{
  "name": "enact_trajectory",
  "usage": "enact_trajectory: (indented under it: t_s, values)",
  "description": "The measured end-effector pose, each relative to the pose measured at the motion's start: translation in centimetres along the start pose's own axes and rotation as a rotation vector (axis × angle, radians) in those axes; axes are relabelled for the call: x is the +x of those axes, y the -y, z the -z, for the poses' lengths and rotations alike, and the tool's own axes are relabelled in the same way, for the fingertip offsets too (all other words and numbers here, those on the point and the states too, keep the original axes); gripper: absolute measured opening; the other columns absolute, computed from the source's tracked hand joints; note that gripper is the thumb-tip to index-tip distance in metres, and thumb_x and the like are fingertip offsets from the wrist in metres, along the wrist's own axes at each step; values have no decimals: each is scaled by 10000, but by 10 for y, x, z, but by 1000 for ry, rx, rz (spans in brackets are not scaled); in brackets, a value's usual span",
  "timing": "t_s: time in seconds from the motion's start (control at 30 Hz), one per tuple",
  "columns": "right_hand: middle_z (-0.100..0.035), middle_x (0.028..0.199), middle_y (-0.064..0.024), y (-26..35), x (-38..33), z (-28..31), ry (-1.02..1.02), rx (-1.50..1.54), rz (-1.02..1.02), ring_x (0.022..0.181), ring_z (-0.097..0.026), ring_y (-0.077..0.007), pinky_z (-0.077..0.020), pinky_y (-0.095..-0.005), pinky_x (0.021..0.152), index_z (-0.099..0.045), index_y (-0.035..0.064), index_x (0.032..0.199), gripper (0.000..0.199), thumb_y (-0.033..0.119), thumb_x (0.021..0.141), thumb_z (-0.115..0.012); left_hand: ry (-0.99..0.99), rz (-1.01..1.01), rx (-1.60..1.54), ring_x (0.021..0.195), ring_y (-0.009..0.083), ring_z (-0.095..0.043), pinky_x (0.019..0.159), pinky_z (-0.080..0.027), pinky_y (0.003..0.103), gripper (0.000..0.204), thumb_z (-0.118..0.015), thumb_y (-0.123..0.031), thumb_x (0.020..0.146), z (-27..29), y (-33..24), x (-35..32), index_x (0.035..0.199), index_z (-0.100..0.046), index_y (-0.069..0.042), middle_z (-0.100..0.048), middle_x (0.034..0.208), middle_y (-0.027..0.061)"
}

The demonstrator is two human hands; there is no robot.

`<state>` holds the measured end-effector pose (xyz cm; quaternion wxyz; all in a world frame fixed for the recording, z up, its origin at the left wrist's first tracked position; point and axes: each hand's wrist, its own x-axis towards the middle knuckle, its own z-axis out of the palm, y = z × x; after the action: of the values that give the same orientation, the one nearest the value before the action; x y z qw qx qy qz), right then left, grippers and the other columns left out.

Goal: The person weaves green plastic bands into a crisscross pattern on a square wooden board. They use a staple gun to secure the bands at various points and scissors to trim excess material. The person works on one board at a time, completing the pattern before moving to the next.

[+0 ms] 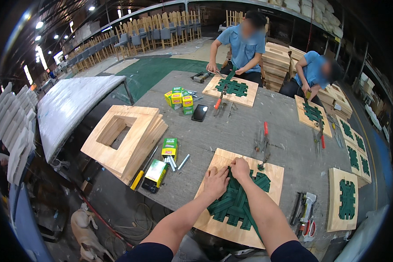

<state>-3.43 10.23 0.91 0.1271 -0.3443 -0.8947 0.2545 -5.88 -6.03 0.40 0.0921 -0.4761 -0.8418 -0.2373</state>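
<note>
The step in hand looked like weaving or tightening green straps (pixel 236 201) across a wooden panel (pixel 275 174), at the near middle of the tabletop (pixel 183 131). The left hand (pixel 216 181) lay on the far-left part of the straps, fingers nearly flat; whether its grip pinched anything I could not tell. The right hand (pixel 240 169), just beside it, had a narrow grip, fingers bunched on a strap at the far edge of the weave. One long tail passed under the right forearm toward the near side. The next move seemed to call for keeping that strap taut while its end was made fast.

Counted: one panel lay under the hands, and two more, partly woven, before two co-workers (pixel 244 48) (pixel 314 74) on the far side. One staple gun (pixel 308 205) and one pair of red-handled scissors (pixel 309 229) lay near right. Three red-handled tools (pixel 266 128) showed: one beyond the panel, one by each co-worker's panel. Two staple boxes (pixel 169 147) stood near left, at least three farther off, with several loose staple strips. There were two phones (pixel 199 112) (pixel 150 187), one yellow-handled screwdriver (pixel 137 179), and one stack of bare frames (pixel 118 144) at left, its layers too tight to count.
</note>
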Motion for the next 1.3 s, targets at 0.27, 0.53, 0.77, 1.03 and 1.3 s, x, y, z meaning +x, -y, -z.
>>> enact_trajectory:
  t_s: [0.27, 0.53, 0.77, 1.03, 1.3]
  values:
    - [-757, 929, -125, -29, -17, 28, -175, 481, -96, 850, -729, -288, -570, -402, 771, -746, 34, 1035, 189, 170, 903, -735, 108, -25, 86, 1453, 383, -401, 1204, -215, 648, 493, -475, -402, 1047, 0, -16, 8, 1413, -598, -95, -548, 1501, 55]
    - [-750, 890, -171, -174, -169, 175, -597, 147, -284, 822, -730, -316, -561, -409, 737, -735, 11, 1039, 228, 204, 918, -720, 66, 18, 119, 1395, 370, -446, 1206, -222, 627, 452, -580, -336, 996, 3, 0, 0, 1369, -633, -87, -577, 1449, 69]
    - [-734, 1080, -249, -286, -207, 240, -193, -309, -897, 1036, -718, -384, -565, -455, 900, -728, -34, 1100, 563, 397, 762, -860, 95, -18, 59, 1428, 355, -427, 1204, -218, 652, 465, -533, -364, 1017, -9, -13, 5, 1384, -623, -91, -564, 1464, 61]
    - [-727, 1077, -241, -256, -186, 233, -337, -80, -753, 1054, -709, -406, -557, -449, 936, -671, -60, 1127, 480, 120, 700, -798, 58, 11, 74, 1432, 353, -406, 1192, -236, 647, 463, -552, -368, 1010, 2, -2, 0, 1369, -630, -88, -557, 1430, 69]
    - [-673, 950, -64, -148, -170, 308, -199, 714, -460, 619, -639, -203, -533, -369, 529, -574, 67, 1223, 494, 179, 816, -830, 46, 15, 46, 1418, 341, -400, 1193, -235, 637, 442, -567, -367, 1007, -4, 3, -2, 1346, -632, -90, -533, 1403, 79]
